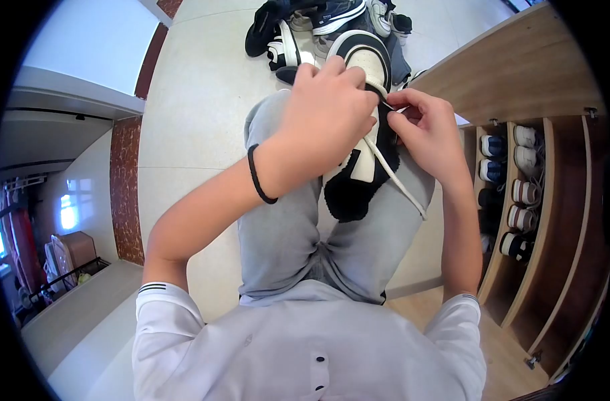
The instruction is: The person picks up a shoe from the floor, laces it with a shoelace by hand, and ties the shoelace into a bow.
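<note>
A black and cream sneaker [364, 60] rests on my lap, toe pointing away from me and its fuzzy black collar nearest my body. My left hand [335, 110] curls over the sneaker's left side, fingers bent around its front; part of the upper is hidden beneath. At the right edge of the lacing, my right hand [422, 123] pinches a cream shoelace between thumb and forefinger. The shoelace's long loose end [395, 177] runs out from below my left hand, over the collar and down onto my right thigh.
Several shoes [331, 17] lie heaped on the tiled floor [198, 87] beyond my knees. To the right stands an open wooden shoe cabinet [545, 187], with pairs of shoes in its slots and its door [499, 60] swung out. A shelf with a basket [84, 271] is at the left.
</note>
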Available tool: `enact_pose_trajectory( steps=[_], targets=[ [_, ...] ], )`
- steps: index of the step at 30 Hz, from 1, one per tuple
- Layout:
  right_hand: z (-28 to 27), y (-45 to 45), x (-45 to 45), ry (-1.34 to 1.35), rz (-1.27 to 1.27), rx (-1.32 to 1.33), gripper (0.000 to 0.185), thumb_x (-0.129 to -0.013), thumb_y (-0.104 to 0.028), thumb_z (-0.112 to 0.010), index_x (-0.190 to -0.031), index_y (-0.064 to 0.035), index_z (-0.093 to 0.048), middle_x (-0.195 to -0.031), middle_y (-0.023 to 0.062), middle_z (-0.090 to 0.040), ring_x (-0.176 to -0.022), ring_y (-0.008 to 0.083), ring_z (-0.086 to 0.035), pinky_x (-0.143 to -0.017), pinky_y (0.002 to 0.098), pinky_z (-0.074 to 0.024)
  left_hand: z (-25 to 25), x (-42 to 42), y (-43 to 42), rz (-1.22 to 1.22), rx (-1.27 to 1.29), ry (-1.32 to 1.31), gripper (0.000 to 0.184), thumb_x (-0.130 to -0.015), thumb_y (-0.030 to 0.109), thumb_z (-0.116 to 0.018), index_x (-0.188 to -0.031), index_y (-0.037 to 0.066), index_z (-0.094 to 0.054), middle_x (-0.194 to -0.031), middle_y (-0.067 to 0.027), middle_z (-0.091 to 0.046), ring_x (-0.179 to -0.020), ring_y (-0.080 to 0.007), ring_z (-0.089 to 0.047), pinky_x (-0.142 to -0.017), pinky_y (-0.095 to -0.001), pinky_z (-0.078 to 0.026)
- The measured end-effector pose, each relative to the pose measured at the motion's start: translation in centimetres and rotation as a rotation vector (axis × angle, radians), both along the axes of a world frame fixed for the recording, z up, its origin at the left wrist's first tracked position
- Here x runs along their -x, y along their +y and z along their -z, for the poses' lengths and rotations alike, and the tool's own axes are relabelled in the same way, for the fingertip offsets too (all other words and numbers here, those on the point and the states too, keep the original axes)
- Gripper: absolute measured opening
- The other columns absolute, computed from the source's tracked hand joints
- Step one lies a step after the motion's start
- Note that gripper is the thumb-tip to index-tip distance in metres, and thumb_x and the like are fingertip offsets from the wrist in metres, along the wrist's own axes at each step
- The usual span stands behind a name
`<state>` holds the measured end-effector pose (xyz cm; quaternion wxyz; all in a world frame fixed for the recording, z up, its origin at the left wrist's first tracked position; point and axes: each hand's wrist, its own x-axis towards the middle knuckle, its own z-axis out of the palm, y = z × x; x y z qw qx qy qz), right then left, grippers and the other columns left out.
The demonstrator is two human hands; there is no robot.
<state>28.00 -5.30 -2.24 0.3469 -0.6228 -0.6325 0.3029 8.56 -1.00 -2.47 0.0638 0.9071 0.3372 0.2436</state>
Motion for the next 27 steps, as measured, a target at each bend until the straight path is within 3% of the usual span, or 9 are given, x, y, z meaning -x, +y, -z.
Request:
enact_pose_trajectory(
  steps=[2,5,11,18,20,27],
  targets=[
    [0.1,-0.2,-0.2,0.061,0.011,0.002,0.025,-0.083,-0.005,-0.065,-0.103,0.008,-0.071,-0.075,0.0109,-0.07,-0.063,0.0105,-0.062,-0.061,0.0282,-0.0499,0.4,-0.2,-0.1,0.038,-0.056,-0.046,0.013,-0.081,0.022,-0.076,-0.093,0.015,-0.074,-0.092,0.0003,-0.059,-0.094,-0.0221,-0.055,-0.079,-0.0381,-0.041],
    [-0.1,-0.7,-0.6,0.142,0.036,0.037,0.026,-0.083,-0.005,-0.064,-0.105,0.0076,-0.071,-0.075,0.0089,-0.07,-0.063,0.0086,-0.06,-0.06,0.0269,-0.0492,-0.2,-0.4,-0.5,0.039,-0.098,0.05,0.012,-0.081,0.023,-0.076,-0.09,0.015,-0.075,-0.092,-0.0004,-0.058,-0.094,-0.0219,-0.055,-0.08,-0.0386,-0.042],
    [0.3,-0.7,-0.9,0.112,-0.03,-0.014,0.028,-0.083,-0.005,-0.064,-0.106,0.0068,-0.071,-0.076,0.0124,-0.07,-0.062,0.0112,-0.062,-0.06,0.0281,-0.0502,-1.1,0.2,-0.5,0.138,-0.217,0.312,0.012,-0.081,0.026,-0.075,-0.083,0.015,-0.075,-0.091,-0.0014,-0.057,-0.096,-0.0223,-0.055,-0.085,-0.0404,-0.043],
    [0.1,-0.5,-0.6,0.052,-0.064,-0.02,0.028,-0.082,-0.006,-0.064,-0.106,0.007,-0.071,-0.081,0.0174,-0.072,-0.063,0.0164,-0.065,-0.063,0.0304,-0.0526,0.1,0.0,-0.4,0.091,-0.111,0.326,0.012,-0.082,0.025,-0.075,-0.08,0.014,-0.074,-0.091,-0.0026,-0.058,-0.096,-0.0235,-0.055,-0.083,-0.0405,-0.043],
    [0.1,-0.5,-0.4,0.043,-0.065,-0.024,0.027,-0.082,-0.006,-0.064,-0.105,0.0071,-0.071,-0.081,0.0178,-0.073,-0.063,0.0169,-0.065,-0.063,0.0308,-0.0529,1.2,-0.6,-0.4,0.033,-0.04,0.095,0.004,-0.075,0.014,-0.075,-0.072,0.012,-0.073,-0.09,-0.0061,-0.06,-0.096,-0.0259,-0.054,-0.077,-0.0422,-0.04],
    [-0.6,-0.6,0.0,-0.007,-0.046,-0.016,0.028,-0.082,-0.006,-0.066,-0.106,0.0068,-0.07,-0.083,0.0161,-0.072,-0.066,0.0197,-0.068,-0.066,0.0319,-0.0547,2.2,-0.9,0.1,0.03,-0.007,-0.053,0.012,-0.079,0.018,-0.076,-0.076,0.008,-0.072,-0.087,-0.0076,-0.06,-0.094,-0.0283,-0.056,-0.075,-0.0416,-0.043]
  ],
)
